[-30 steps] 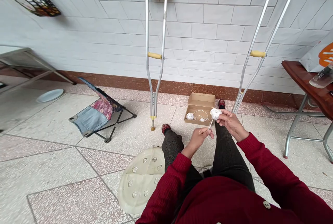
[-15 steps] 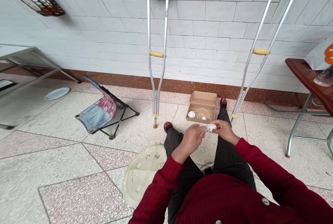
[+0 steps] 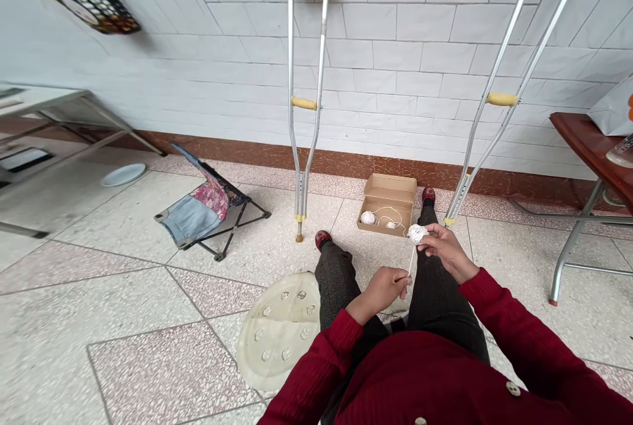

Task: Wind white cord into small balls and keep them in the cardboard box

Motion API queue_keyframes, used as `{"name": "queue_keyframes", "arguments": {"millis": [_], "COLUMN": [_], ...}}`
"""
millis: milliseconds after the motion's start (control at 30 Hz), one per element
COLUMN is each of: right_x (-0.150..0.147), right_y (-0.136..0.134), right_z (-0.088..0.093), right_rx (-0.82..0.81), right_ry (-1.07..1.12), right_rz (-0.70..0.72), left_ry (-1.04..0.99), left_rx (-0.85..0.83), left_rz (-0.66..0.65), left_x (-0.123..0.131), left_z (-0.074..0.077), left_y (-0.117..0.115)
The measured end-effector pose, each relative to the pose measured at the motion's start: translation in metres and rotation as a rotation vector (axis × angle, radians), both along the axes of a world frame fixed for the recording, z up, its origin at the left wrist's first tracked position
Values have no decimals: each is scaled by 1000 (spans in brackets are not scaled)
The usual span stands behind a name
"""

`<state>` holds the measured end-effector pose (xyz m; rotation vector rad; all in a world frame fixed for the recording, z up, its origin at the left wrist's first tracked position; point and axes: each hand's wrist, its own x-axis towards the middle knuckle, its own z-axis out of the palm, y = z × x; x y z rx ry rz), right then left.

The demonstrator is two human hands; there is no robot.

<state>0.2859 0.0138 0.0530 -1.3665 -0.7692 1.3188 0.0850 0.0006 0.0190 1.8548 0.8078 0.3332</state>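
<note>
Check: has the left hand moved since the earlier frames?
Yes: the left hand has moved down and back toward the body, farther from the cardboard box on the floor.

R hand point(image 3: 448, 252) holds string ball point(image 3: 417, 234) above R leg point(image 3: 438, 300); L hand point(image 3: 380, 292) sits lower L of it, w/ strand point(image 3: 411, 260) running btwn them. Ahead on floor point(image 3: 123, 339), carton point(image 3: 387, 204) stands near wall point(image 3: 395, 82), btwn L crutch point(image 3: 303, 103) & R crutch point(image 3: 501, 99), 2 small balls point(image 3: 367, 217) in it. L of L crutch: folding stool point(image 3: 208, 207), then plate point(image 3: 123, 174), then folding table point(image 3: 59, 109). R of R crutch: table point(image 3: 578, 141) w/ bag point(image 3: 616, 109) & bottle point(image 3: 622, 151) on top. Round lid point(image 3: 277, 333) lies on floor just L of L leg point(image 3: 336, 286). Basket point(image 3: 99, 11) hangs on wall, upper L.
</note>
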Motion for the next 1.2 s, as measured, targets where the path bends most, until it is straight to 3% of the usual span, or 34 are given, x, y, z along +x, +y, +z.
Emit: {"name": "queue_keyframes", "arguments": {"millis": [100,200,267,333,400,533,600,667,733,800,867,933,1000,1100,1200], "right_x": [1,-10,-19,-23,-21,-2,7,9,5,-4,-14,-19,-20,-13,-3], "right_y": [1,-18,-35,-47,-49,-29,-14,-6,-9,-21,-37,-49,-54,-47,-29], "right_z": [-25,-40,-37,-24,-6,20,16,2,-19,-36,-43,-37,-23,0,9], "right_rx": [127,121,46,4,-21,-74,-38,30,80,65,-28,-77,-82,-100,-132], "right_ry": [-234,-254,-110,39,152,308,280,114,-109,-179,-90,64,191,296,346], "right_rz": [-2,300,528,607,520,198,67,-4,36,238,467,601,593,444,279], "left_ry": [61,58,28,-22,-77,-112,-81,-44,-10,31,59,51,10,-56,-89], "left_rx": [101,243,292,239,130,-26,-89,-102,-30,108,227,243,160,18,-60], "left_rz": [-55,-21,2,6,34,73,4,-61,-63,-21,13,19,34,99,123], "left_x": [-8,-14,-15,-14,-11,-2,2,3,0,-6,-12,-15,-14,-8,-4], "left_z": [21,43,50,48,39,18,15,18,26,34,40,40,36,25,15], "left_y": [2,19,31,39,39,19,6,-2,-1,7,18,25,27,21,9]}}
